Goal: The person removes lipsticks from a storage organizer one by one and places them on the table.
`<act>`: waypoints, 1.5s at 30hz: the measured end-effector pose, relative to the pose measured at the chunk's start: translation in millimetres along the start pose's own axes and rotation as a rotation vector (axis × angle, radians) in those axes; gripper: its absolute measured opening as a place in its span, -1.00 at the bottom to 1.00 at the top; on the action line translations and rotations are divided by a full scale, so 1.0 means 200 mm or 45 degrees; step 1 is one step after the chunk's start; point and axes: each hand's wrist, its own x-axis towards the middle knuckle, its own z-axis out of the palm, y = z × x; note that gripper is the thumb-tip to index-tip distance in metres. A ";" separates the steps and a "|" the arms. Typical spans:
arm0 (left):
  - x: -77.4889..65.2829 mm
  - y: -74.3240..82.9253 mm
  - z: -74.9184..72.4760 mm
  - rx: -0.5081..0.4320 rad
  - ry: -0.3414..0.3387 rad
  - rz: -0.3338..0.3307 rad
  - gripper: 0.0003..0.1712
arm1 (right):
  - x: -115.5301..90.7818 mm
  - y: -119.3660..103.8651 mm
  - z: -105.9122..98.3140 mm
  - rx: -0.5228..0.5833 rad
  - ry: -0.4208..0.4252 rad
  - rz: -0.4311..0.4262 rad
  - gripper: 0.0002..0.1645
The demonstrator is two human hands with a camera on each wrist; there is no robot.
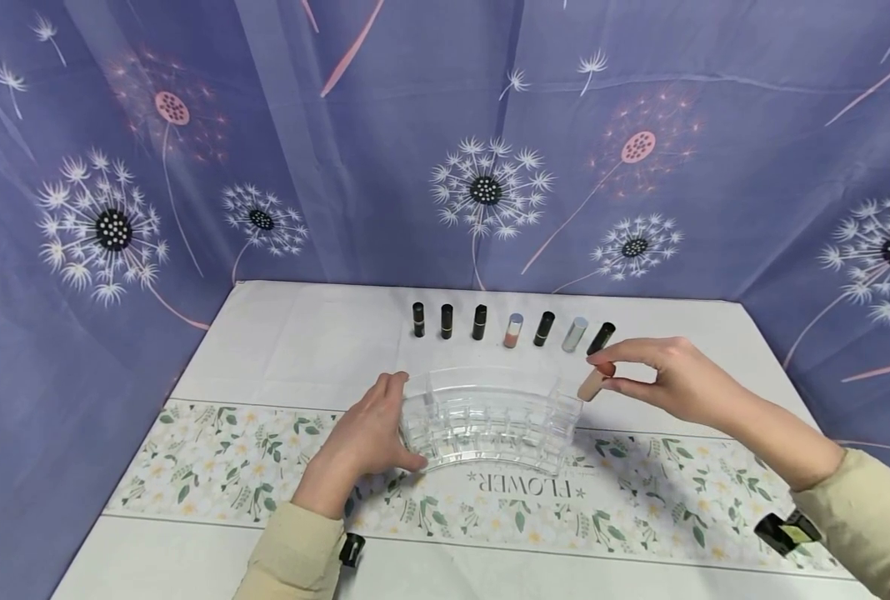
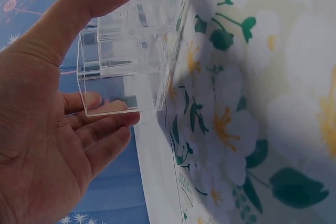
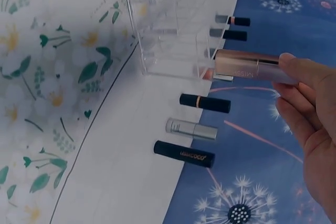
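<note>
A clear, curved acrylic lipstick organizer (image 1: pixel 490 429) with many small compartments stands on the table. My left hand (image 1: pixel 366 429) grips its left end, the thumb on the near side and the fingers on the far side; the left wrist view shows this end of the organizer (image 2: pixel 107 93) between them. At the organizer's right end, my right hand (image 1: pixel 670 379) pinches a lipstick tube (image 1: pixel 592 384) between thumb and fingers. The right wrist view shows the lipstick (image 3: pixel 244 65) as rose-gold and shiny. It is held tilted in the head view, close to the organizer's right corner.
Behind the organizer several lipsticks stand in a row, among them a black one (image 1: pixel 447 322), a silver-and-pink one (image 1: pixel 513 331) and a silver one (image 1: pixel 575 334). A floral runner (image 1: pixel 250 467) crosses the white table. Purple dandelion-print cloth (image 1: pixel 370 183) hangs behind.
</note>
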 end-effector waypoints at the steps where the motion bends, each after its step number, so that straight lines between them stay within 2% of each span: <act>1: 0.00 0.00 0.00 0.001 0.000 0.001 0.49 | 0.00 0.01 0.00 -0.009 -0.001 0.005 -0.28; 17: -0.01 -0.01 0.01 -0.021 -0.010 -0.003 0.48 | -0.09 0.15 -0.06 -0.176 0.000 0.204 -0.36; 25: -0.01 -0.01 0.00 -0.021 -0.008 -0.008 0.48 | -0.12 0.21 -0.09 -0.232 0.005 0.260 -0.35; 32: -0.01 -0.01 0.00 -0.018 -0.016 -0.010 0.48 | -0.15 0.24 -0.11 -0.225 -0.001 0.347 -0.43; 39: -0.01 -0.01 0.00 -0.016 -0.013 -0.010 0.49 | -0.16 0.28 -0.14 -0.195 0.048 0.366 -0.42; 45: 0.00 -0.01 0.00 -0.022 -0.006 -0.007 0.49 | -0.18 0.32 -0.16 -0.162 0.056 0.442 -0.43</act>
